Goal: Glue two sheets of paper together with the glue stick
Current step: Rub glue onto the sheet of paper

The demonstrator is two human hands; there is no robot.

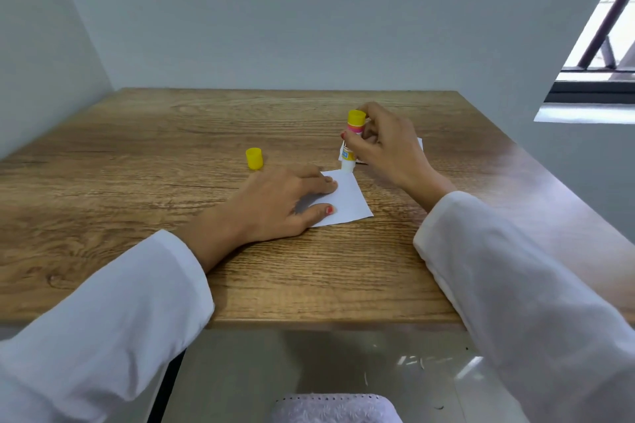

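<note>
Wood-grain surface pushed into a plain grey corner, window off to the right, so a pretty bare setup. Right hand has its fingers wrapped around the glue stick, held upright with the tip right at the far corner of the white sheet. Left hand lies flat with straight fingers pressing on that sheet's left side, not gripping anything. My take on doing this bit well: keep that flat hand pinning the paper so it doesn't skid, drag the stick in even strokes out to the edges and corners, and go light so the sheet doesn't wrinkle or tear. Count-wise: one glue stick, one loose yellow cap standing on the surface just beyond the left hand, and two sheets as far as I can tell, since the second sheet only peeks out behind the right hand.
</note>
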